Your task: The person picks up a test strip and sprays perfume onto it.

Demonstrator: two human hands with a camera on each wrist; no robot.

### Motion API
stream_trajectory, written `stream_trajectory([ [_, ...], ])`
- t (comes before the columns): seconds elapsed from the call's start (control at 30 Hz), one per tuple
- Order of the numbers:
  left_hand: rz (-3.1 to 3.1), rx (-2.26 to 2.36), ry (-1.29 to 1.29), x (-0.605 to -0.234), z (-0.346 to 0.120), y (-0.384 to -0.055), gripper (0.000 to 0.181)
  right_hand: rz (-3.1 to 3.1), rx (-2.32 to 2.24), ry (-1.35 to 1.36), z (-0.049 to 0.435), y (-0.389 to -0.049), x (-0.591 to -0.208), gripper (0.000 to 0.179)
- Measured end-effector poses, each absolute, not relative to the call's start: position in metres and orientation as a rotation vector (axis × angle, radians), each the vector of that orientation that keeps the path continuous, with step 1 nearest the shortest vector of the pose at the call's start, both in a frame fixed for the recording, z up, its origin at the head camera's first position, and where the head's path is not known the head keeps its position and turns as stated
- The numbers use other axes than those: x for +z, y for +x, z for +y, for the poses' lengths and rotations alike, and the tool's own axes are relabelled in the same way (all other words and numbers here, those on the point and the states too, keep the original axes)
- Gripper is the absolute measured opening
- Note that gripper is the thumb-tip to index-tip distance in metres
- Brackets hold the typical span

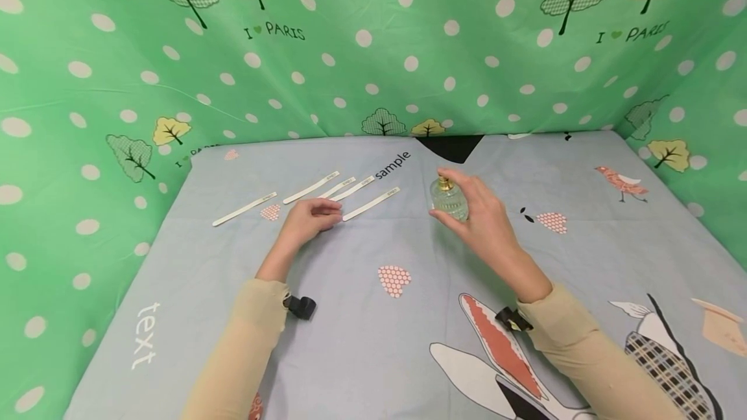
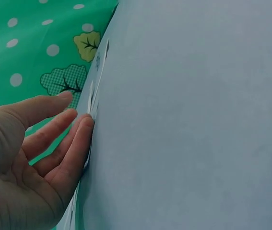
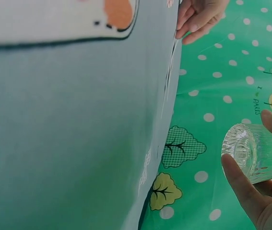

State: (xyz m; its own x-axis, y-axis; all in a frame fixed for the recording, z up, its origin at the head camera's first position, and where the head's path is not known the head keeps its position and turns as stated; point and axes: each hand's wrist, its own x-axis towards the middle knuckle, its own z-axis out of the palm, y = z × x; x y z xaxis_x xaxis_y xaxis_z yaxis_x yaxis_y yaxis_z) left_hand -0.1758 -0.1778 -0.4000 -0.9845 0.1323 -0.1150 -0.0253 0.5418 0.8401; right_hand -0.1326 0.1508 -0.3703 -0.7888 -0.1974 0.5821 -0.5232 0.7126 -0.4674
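Note:
My right hand holds a clear glass perfume bottle with a gold neck, raised over the table. One finger lies at the bottle's top and the thumb is at its base. In the right wrist view the ribbed glass bottle shows its round bottom. My left hand is low over the table among several white paper strips, its fingertips beside the near end of the rightmost strip. Seen from the left wrist, the left hand has thumb and fingers apart with nothing between them; whether it touches a strip I cannot tell.
Farther left lies a separate white strip. More strips, such as this one, lie behind my left hand. A grey printed cloth covers the table. Green dotted fabric hangs behind it and at both sides.

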Motion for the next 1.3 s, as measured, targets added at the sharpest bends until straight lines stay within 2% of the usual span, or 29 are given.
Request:
stream_trajectory([
  [0.57,2.697,1.193,-0.05,-0.401,-0.172,-0.185,0.026,-2.429,0.852,0.564,0.149,-0.133,-0.37,0.073],
  [1.3,2.796,1.038,-0.069,-0.402,-0.159,-0.187,0.023,-2.43,0.863,0.562,0.149,-0.131,-0.371,0.073],
])
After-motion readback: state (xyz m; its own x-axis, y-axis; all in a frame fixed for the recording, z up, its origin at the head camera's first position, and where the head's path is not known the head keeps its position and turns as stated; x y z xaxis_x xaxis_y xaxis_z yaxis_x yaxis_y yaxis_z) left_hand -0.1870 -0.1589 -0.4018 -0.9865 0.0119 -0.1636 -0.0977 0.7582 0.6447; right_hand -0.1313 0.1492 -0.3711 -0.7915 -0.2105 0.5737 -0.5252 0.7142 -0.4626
